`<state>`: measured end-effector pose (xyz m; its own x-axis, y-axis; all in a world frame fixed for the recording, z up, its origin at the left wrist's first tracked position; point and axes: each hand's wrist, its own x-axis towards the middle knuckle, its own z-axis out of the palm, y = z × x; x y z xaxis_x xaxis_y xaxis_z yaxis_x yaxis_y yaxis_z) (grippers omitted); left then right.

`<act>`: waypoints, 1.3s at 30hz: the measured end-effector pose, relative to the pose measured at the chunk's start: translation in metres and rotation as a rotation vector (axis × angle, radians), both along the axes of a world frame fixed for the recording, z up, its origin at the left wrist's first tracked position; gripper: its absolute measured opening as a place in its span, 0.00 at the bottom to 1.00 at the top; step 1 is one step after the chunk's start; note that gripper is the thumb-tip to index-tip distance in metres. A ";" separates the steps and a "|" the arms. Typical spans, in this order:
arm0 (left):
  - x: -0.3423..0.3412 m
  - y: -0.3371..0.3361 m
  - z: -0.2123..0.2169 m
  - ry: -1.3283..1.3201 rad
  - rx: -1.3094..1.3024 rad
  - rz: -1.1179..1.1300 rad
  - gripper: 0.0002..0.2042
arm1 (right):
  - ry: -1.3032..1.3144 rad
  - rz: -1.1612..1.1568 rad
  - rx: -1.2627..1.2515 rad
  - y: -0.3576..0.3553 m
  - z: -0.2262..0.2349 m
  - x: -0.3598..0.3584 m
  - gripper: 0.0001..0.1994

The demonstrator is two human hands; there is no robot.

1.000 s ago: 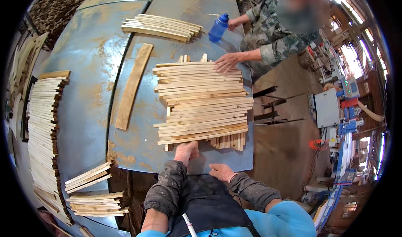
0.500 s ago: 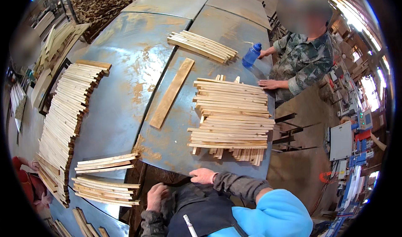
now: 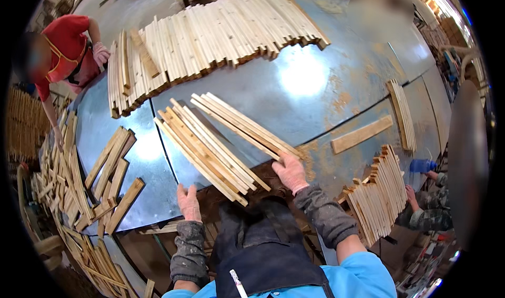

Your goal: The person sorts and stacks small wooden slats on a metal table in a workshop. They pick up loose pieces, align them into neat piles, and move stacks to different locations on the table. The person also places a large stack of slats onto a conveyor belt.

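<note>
The pink-gloved right hand (image 3: 291,173) is touching the smaller group of pale, narrow, squared wooden sticks (image 3: 243,125)

These sticks are lying on the blue-grey metal tabletop (image 3: 252,82), their long axis slanting from far left to near right. From the right hand, the nearer of the two, they are running out ahead and leftward. Its fingers are meeting the near ends; whether they are clamping on them, I cannot tell.

Just to the left, the larger group of pale and honey-coloured wooden sticks (image 3: 205,153) is following much the same slant, its near ends appearing to jut past the tabletop's near edge. From the pink-gloved left hand (image 3: 188,202), this group is lying ahead and to the right. That hand is standing just beside the group's outermost left stick, not touching it, thumb and fingers apart, holding nothing. Across the span between the hands, both groups are lying side by side, a narrow gap separating them.
</note>
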<state>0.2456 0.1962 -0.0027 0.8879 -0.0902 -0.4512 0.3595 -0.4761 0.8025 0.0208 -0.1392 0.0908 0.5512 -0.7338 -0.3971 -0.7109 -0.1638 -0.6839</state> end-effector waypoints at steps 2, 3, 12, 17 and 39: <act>0.014 -0.026 0.006 0.113 0.018 -0.109 0.40 | 0.048 0.060 -0.281 -0.021 -0.027 0.032 0.38; 0.014 -0.038 0.001 0.107 0.001 -0.145 0.40 | 0.116 0.105 -0.359 -0.034 -0.035 0.048 0.42; 0.030 -0.099 -0.016 0.075 0.028 -0.242 0.50 | 0.459 0.443 -0.129 -0.044 -0.075 0.156 0.59; 0.040 -0.099 -0.021 0.083 -0.005 -0.236 0.53 | 0.144 0.385 0.118 -0.039 -0.083 0.189 0.51; -0.134 0.058 0.108 -0.085 -0.659 0.650 0.47 | -0.158 0.667 0.173 0.178 -0.012 0.153 0.29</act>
